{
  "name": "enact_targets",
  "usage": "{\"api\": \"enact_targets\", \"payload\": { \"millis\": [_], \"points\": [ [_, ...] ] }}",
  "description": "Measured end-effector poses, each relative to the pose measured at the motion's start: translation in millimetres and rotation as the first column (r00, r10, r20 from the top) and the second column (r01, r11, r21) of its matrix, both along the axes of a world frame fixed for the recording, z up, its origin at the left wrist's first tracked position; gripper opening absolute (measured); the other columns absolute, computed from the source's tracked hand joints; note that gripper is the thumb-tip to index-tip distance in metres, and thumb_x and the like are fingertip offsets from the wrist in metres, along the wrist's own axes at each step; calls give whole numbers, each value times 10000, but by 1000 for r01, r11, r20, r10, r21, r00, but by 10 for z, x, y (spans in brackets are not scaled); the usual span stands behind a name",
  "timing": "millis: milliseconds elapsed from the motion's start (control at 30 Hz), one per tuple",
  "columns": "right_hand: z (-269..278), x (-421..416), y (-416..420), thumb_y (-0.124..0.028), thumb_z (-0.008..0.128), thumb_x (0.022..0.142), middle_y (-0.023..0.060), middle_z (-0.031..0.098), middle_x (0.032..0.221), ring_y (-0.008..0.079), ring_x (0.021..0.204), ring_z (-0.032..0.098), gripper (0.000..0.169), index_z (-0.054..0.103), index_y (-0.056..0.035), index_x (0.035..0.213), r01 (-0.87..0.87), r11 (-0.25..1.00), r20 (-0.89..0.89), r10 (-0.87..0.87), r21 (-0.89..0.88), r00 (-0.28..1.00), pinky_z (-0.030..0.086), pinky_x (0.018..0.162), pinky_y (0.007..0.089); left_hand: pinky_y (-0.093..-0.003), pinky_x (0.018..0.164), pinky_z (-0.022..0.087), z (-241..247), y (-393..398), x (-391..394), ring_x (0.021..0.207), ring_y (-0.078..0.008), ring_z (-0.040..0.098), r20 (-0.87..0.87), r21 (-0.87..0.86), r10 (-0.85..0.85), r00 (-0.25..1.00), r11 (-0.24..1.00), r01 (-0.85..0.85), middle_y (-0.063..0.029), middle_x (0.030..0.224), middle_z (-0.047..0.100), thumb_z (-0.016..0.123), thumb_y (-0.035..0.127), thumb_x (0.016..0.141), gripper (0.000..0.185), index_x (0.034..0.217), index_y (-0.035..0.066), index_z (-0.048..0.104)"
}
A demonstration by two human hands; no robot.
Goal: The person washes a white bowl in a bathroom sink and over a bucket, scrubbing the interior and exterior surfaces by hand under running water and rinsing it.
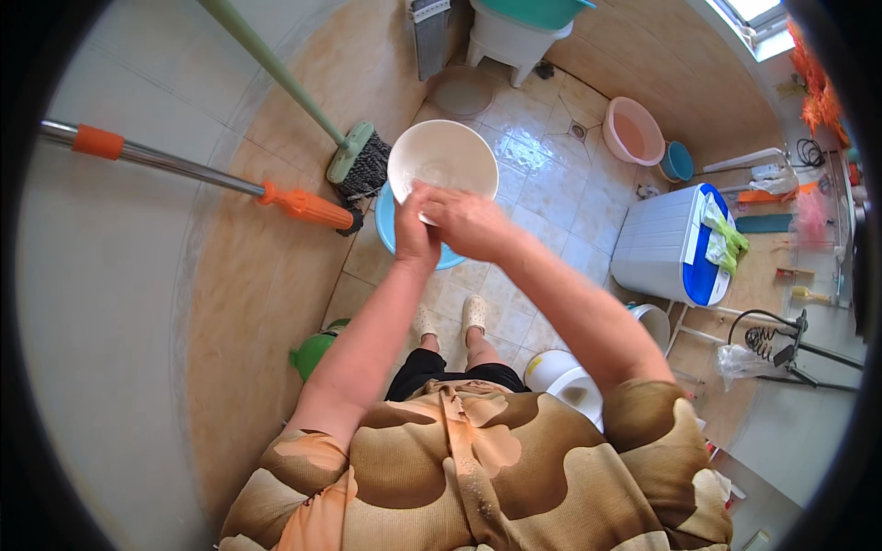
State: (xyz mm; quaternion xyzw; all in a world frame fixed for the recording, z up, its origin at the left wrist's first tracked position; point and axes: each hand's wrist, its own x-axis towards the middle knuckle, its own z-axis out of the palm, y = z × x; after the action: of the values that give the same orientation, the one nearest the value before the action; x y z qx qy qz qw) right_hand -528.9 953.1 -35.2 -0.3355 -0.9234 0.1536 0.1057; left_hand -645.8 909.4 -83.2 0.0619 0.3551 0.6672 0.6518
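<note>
A cream-coloured plastic basin [451, 151], tilted so its inside faces me, is in front of my body with a little clear water at its bottom. My left hand [415, 224] is at its near rim, thumb towards the inside; its other fingers are hidden. My right hand [468, 220] reaches across the same rim beside the left hand, its fingers over the basin's inside. The hands meet or overlap. Whether the right hand grips the rim is hard to see. Below them stands a light blue basin [386, 227] on the floor, partly hidden by the hands and the cream basin.
To the left are a green-handled mop [349, 155] and an orange-handled pole [303, 206]. A white stool [517, 41] stands ahead. On the right are a pink basin [630, 131], a washing machine [654, 241] and a toilet [568, 386]. The tiled floor [551, 196] looks wet near a drain.
</note>
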Motion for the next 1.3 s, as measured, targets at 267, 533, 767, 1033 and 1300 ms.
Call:
{"api": "enact_targets", "payload": {
  "millis": [267, 533, 767, 1033, 1300],
  "points": [
    [71, 47, 13, -89, 587, 763, 56, 651, 1120, 258, 1023, 620, 317, 667, -171, 1059, -34, 999, -41, 34, -10, 999, 507, 843, 366, -349, 910, 447, 38, 21, 12, 1057, -197, 558, -1, -13, 15, 1000, 1000, -15, -81, 1144, 584, 550, 309, 884, 433, 1224, 44, 509],
    [75, 16, -15, -219, 655, 755, 64, 643, 1124, 249, 1095, 573, 291, 683, -97, 1018, 13, 989, -103, -28, -146, 994, 402, 1006, 401, -363, 930, 452, -15, 56, 27, 1101, -208, 556, -60, -22, -3, 998, 1000, 2, -83, 1200, 574, 511, 365, 913, 492, 1287, 49, 469],
    [156, 470, 357, -395, 702, 773, 171, 643, 1096, 309, 1003, 610, 584, 583, -9, 1195, 493, 831, -237, -550, -258, 801, 465, 872, 417, -415, 1011, 410, 237, 140, -46, 1240, -239, 472, -89, -94, -76, 993, 993, 67, -74, 1349, 479, 414, 695, 861, 775, 1391, 130, 380],
    [-26, 453, 460, -181, 517, 865, 127, 644, 833, 197, 629, 621, 320, 568, 45, 1087, 261, 258, -23, -750, -930, 661, 498, 506, 306, -439, 1018, 411, -207, 443, -127, 1264, -286, 444, 270, -175, -10, 963, 983, 60, -122, 1358, 463, 272, 452, 988, 542, 1357, 83, 418],
    [359, 186, 491, -140, 518, 887, 180, 655, 1017, 353, 879, 644, 361, 504, -99, 1246, 486, 829, -223, -548, -279, 807, 517, 724, 408, -377, 855, 510, -1607, 794, -150, 1068, -260, 574, 9, 102, -4, 1000, 995, 3, -107, 1244, 537, 492, 107, 930, 382, 1304, 52, 437]
  ]
}}
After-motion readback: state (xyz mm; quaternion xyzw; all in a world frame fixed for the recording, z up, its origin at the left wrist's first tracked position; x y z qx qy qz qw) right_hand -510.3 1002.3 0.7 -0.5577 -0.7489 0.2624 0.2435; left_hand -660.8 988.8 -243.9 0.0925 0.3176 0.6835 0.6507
